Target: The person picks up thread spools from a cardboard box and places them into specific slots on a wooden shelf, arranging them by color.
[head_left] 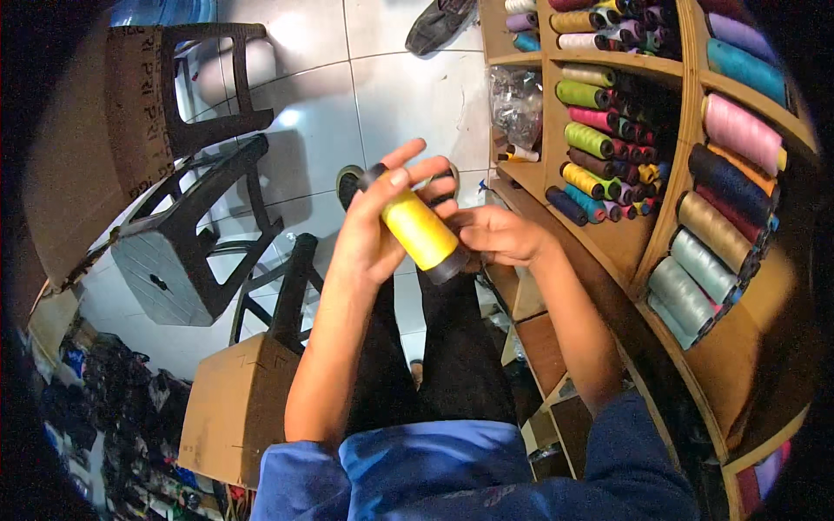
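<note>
A spool of yellow thread point(421, 230) with dark ends lies tilted across my left hand point(368, 227). The thumb rests along the upper end, and the other fingers reach round the far side, partly spread. Beside the spool's lower dark end is my right hand point(499, 236), its thumb and fingers pinched together. Whatever is between those fingertips is too small or hidden to make out. Both hands are held in front of my dark-clothed legs.
On my right, a wooden shelf point(621, 59) holds several rows of colourful thread spools point(595, 139). A grey-topped stool point(165, 273) lies on its side at left, near a cardboard box point(221, 408). A dark shoe point(439, 26) is on the tiled floor point(408, 95).
</note>
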`<state>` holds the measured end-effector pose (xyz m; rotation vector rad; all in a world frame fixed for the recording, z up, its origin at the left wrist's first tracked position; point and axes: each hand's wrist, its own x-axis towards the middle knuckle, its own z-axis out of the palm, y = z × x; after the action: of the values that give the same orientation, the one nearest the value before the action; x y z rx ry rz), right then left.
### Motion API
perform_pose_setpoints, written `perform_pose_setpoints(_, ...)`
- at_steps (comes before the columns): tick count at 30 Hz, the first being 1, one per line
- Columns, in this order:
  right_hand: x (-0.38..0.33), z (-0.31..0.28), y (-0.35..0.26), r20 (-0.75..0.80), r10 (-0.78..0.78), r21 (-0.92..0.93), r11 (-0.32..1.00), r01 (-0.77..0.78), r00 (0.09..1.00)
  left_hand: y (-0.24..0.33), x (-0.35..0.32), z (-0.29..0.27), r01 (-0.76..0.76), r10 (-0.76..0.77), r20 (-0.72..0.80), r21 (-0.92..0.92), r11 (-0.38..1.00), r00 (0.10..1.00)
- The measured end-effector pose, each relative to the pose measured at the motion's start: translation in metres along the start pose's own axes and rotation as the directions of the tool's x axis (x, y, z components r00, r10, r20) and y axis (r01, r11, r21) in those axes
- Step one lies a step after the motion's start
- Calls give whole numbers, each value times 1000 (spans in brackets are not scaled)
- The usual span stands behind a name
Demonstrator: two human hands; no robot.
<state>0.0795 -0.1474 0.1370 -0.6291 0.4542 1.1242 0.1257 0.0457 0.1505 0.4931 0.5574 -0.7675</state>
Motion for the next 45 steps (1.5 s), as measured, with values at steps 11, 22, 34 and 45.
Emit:
perform_pose_setpoints(11, -4, 22, -25, -96, -207, -250, 952, 177, 974, 27, -13, 0, -55, 64, 74, -121, 991, 995)
perform_pose_setpoints(22, -2, 91, 0, -262, -580, -766, 611, 199, 771, 5, 3, 20, -460, 495, -178, 202, 864, 851)
perform_pose_setpoints(34, -8, 34, -10, -312, -726, -849, 503, 164, 613, -20, -11, 26, -276, 354, -130, 407, 871, 926)
perform_pose_setpoints(45, -10, 38, 13, -559, -691, -720, 678, 145, 458, -15, -3, 11, -75, 77, 89, -23, 997, 993)
